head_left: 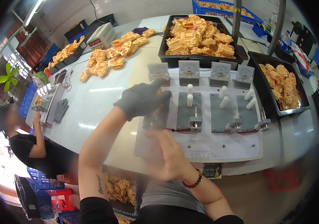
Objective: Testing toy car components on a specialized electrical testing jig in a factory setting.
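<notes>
My left hand [142, 98], in a grey knit glove, is over the leftmost station of a test fixture. Its fingers curl round a tan plastic part [159, 91], of which only a small patch shows. My right hand [170, 155] is bare and blurred by motion, at the front of the same station; its fingertips are smeared, and whether they hold anything cannot be made out. To the right, grey plates [183, 112] carry upright white pegs [190, 100] and metal clamps [195, 122]. Several analog meters [188, 73] stand in a row behind them.
Black trays of tan plastic parts stand behind [163, 48] and at right [301, 109]. Loose parts [99, 63] lie near a white digital instrument [101, 36]. At left, a person [29, 145] works at another fixture [49, 102] beside grey gloves [60, 110]. Below the table edge are more parts [118, 188].
</notes>
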`<state>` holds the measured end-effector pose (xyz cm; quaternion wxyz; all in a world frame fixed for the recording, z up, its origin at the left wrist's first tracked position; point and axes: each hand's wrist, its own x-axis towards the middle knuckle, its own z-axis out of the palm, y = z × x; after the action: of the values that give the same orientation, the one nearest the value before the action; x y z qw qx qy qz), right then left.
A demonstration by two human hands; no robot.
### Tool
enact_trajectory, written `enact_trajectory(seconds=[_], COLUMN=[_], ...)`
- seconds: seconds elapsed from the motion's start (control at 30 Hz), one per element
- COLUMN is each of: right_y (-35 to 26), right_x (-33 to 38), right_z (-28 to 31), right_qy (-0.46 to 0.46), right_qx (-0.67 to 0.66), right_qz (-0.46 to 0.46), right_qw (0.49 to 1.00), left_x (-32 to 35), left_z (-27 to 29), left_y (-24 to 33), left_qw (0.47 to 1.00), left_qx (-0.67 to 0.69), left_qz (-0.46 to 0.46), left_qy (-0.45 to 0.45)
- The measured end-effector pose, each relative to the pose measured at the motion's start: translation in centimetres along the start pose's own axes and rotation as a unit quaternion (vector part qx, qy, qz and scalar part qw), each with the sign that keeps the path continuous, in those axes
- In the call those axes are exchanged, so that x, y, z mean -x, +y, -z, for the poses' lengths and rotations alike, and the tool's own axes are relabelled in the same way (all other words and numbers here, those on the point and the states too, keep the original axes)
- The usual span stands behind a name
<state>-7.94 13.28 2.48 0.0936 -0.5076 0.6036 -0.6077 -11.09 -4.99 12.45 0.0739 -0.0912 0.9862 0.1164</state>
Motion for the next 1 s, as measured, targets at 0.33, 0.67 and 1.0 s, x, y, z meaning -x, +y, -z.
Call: enact_trajectory(seconds=[0.33, 0.67, 1.0], right_y=[-0.9, -1.2, -1.1], right_x=[5.8, 4.7, 4.9], right_z=[4.7, 6.2, 7.1], right_qy=[0.224, 0.122, 0.057], right_qx=[0.206, 0.184, 0.180], right_qz=[0.024, -0.148, -0.143], right_qw=[0.952, 0.964, 0.972], left_x=[-7.3, -13.7, -7.7], left_z=[-2.5, -4.0, -6.2], left_y=[-21.5, -33.2, -27.7], left_qw=[0.882, 0.889, 0.917], left_qx=[0.202, -0.146, 0.001], left_qz=[0.251, 0.381, 0.341], left_qy=[0.344, 0.210, 0.206])
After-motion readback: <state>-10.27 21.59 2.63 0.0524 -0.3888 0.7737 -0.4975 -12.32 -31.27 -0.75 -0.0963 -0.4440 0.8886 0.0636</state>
